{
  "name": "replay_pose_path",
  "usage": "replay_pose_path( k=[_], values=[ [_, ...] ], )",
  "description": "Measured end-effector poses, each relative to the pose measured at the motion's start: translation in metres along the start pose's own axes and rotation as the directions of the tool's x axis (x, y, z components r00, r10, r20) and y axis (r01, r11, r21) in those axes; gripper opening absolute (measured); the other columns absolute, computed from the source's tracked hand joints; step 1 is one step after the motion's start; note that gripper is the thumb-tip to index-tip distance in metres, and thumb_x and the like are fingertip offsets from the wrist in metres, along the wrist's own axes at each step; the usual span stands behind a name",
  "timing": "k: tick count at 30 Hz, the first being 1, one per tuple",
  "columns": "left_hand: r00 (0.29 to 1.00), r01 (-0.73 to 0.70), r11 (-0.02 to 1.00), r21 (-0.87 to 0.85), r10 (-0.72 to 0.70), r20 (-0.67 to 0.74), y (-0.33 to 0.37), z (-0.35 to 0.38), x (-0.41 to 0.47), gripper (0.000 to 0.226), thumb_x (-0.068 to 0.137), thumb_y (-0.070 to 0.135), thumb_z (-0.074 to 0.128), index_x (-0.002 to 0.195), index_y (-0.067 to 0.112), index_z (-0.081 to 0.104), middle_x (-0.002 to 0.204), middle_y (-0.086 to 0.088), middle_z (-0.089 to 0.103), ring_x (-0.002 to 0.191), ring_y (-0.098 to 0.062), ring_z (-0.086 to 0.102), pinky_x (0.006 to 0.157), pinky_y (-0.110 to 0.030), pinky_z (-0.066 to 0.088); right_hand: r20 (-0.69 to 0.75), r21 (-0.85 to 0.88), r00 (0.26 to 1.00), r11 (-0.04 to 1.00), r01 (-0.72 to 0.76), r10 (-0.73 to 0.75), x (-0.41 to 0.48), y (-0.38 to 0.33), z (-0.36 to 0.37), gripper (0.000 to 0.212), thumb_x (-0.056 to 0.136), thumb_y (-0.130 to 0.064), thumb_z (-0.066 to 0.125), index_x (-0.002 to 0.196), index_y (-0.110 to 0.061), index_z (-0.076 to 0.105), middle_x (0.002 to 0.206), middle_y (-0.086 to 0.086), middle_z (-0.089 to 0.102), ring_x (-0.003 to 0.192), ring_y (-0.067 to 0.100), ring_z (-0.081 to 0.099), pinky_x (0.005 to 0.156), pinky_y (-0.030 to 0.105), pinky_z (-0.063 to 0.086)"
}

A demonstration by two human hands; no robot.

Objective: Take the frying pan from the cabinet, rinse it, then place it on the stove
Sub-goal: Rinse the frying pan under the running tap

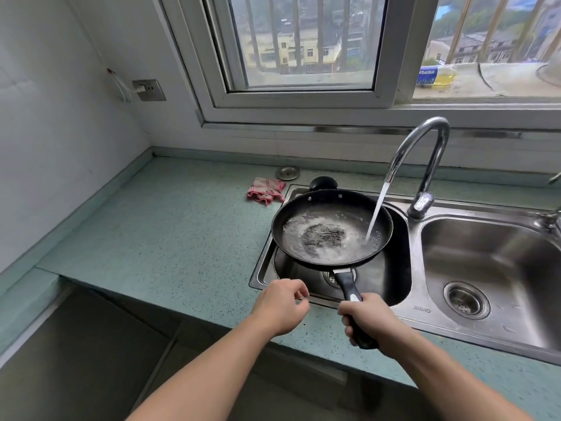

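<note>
two bare forearms reach in from the bottom edge. the right hand [368, 320] grips the black handle [347, 284] of the frying pan [331, 229], fingers and thumb wrapped tight around its near end. the left hand [280, 308] hangs just left of the handle, above the front strip of the countertop [182, 226] — its fingers are loosely curled and hold nothing, and it does not touch the pan.

the pan is held over the left basin of the steel sink [406, 311], roughly level, with its far-left rim reaching over the sink's edge. a thin stream of water [376, 211] falls from the curved faucet [425, 153] into the right side of the pan, and a shallow, bubbling pool covers its floor. the faucet stands at the back of the sink, between the two basins. the right basin shows its round drain [466, 300].

behind the pan, at the sink's back-left corner, a rounded black object [323, 183] peeks out — what it is cannot be told. a crumpled pink cloth [266, 190] lies on the speckled green countertop just left of that corner, and a small round metal disc [287, 173] lies just behind the cloth. a wall socket [149, 90] with a white plug sits on the left wall. above the sink is a window [303, 41] with bars outside and buildings beyond.
</note>
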State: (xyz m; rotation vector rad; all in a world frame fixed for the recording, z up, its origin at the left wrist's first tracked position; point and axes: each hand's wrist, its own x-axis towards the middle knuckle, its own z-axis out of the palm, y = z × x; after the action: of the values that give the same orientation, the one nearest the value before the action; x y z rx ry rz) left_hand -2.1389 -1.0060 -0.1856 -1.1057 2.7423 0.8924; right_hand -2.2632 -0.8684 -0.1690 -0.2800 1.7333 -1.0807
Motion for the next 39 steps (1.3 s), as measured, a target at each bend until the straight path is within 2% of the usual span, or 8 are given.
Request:
replay_pose_path(
  k=[6, 10, 14, 17, 21, 27, 33, 39],
  values=[
    [1.000, 0.003, 1.000, 0.010, -0.003, 0.016, 0.000, 0.003, 0.002, 0.017, 0.086, 0.033, 0.052, 0.098, 0.031, 0.063, 0.102, 0.012, 0.063, 0.100, -0.010, 0.055, 0.088, -0.033, 0.050, 0.011, 0.072, 1.000, 0.997, -0.008, 0.008, -0.007, -0.021, -0.040, 0.027, 0.083, 0.007, 0.051, 0.062, -0.008, 0.044, 0.052, 0.009, 0.045, 0.035, 0.014, 0.042, 0.037, 0.018, 0.034],
    [0.999, -0.034, 0.999, 0.005, 0.034, 0.037, 0.012, 0.011, 0.003, 0.017, 0.086, 0.032, 0.052, 0.098, 0.030, 0.064, 0.102, 0.011, 0.063, 0.100, -0.011, 0.055, 0.090, -0.035, 0.050, -0.021, -0.004, 1.000, 1.000, -0.022, 0.022, -0.010, -0.007, -0.059, 0.020, 0.082, 0.005, 0.052, 0.069, -0.007, 0.044, 0.052, 0.008, 0.046, 0.036, 0.015, 0.041, 0.037, 0.019, 0.034],
    [0.998, -0.052, 0.999, 0.004, 0.052, 0.039, 0.018, 0.014, 0.002, 0.018, 0.086, 0.031, 0.052, 0.100, 0.029, 0.064, 0.104, 0.010, 0.063, 0.103, -0.011, 0.055, 0.091, -0.035, 0.049, -0.018, -0.038, 0.999, 0.998, -0.041, 0.041, -0.012, 0.015, -0.038, 0.014, 0.081, 0.003, 0.053, 0.078, -0.006, 0.043, 0.052, 0.007, 0.046, 0.035, 0.016, 0.043, 0.037, 0.019, 0.035],
    [0.998, -0.051, 0.999, 0.003, 0.051, 0.026, 0.014, 0.013, 0.001, 0.018, 0.086, 0.032, 0.052, 0.098, 0.029, 0.064, 0.102, 0.010, 0.063, 0.103, -0.011, 0.055, 0.091, -0.035, 0.049, -0.013, 0.032, 0.999, 0.999, -0.041, 0.042, -0.008, 0.022, -0.010, 0.014, 0.080, 0.004, 0.051, 0.076, -0.007, 0.043, 0.053, 0.009, 0.045, 0.035, 0.017, 0.042, 0.042, 0.021, 0.036],
    [1.000, -0.006, 1.000, 0.022, 0.005, 0.004, 0.001, 0.009, -0.002, 0.018, 0.085, 0.034, 0.052, 0.098, 0.031, 0.064, 0.102, 0.011, 0.063, 0.102, -0.012, 0.055, 0.089, -0.035, 0.049, 0.029, 0.102, 0.999, 0.994, -0.044, 0.041, -0.004, 0.011, 0.016, 0.016, 0.083, 0.004, 0.050, 0.072, -0.006, 0.043, 0.053, 0.010, 0.045, 0.035, 0.017, 0.044, 0.040, 0.021, 0.037],
    [0.998, 0.060, 0.998, -0.009, -0.060, -0.007, -0.015, 0.003, -0.006, 0.014, 0.085, 0.036, 0.052, 0.096, 0.034, 0.062, 0.103, 0.013, 0.063, 0.089, -0.012, 0.059, 0.082, -0.033, 0.052, 0.092, 0.125, 0.996, 0.992, -0.031, 0.020, -0.001, -0.027, -0.005, 0.024, 0.084, 0.006, 0.050, 0.065, -0.007, 0.046, 0.054, 0.010, 0.045, 0.036, 0.014, 0.045, 0.038, 0.019, 0.037],
    [0.998, 0.058, 0.998, -0.015, -0.058, -0.002, -0.006, 0.007, -0.004, 0.017, 0.087, 0.036, 0.053, 0.100, 0.033, 0.063, 0.107, 0.012, 0.063, 0.085, -0.013, 0.058, 0.080, -0.032, 0.051, 0.013, 0.020, 0.999, 0.999, -0.030, 0.030, 0.006, -0.029, -0.059, 0.029, 0.084, 0.005, 0.052, 0.059, -0.009, 0.043, 0.054, 0.011, 0.042, 0.035, 0.015, 0.039, 0.036, 0.017, 0.033],
    [1.000, 0.022, 1.000, 0.001, -0.022, 0.020, 0.002, 0.011, 0.000, 0.018, 0.086, 0.037, 0.051, 0.100, 0.034, 0.062, 0.108, 0.013, 0.061, 0.095, -0.011, 0.057, 0.085, -0.033, 0.050, 0.011, -0.017, 0.999, 0.999, -0.033, 0.034, 0.007, 0.000, -0.043, 0.019, 0.082, 0.003, 0.051, 0.068, -0.008, 0.044, 0.054, 0.009, 0.046, 0.037, 0.016, 0.042, 0.040, 0.021, 0.035]
  ],
)
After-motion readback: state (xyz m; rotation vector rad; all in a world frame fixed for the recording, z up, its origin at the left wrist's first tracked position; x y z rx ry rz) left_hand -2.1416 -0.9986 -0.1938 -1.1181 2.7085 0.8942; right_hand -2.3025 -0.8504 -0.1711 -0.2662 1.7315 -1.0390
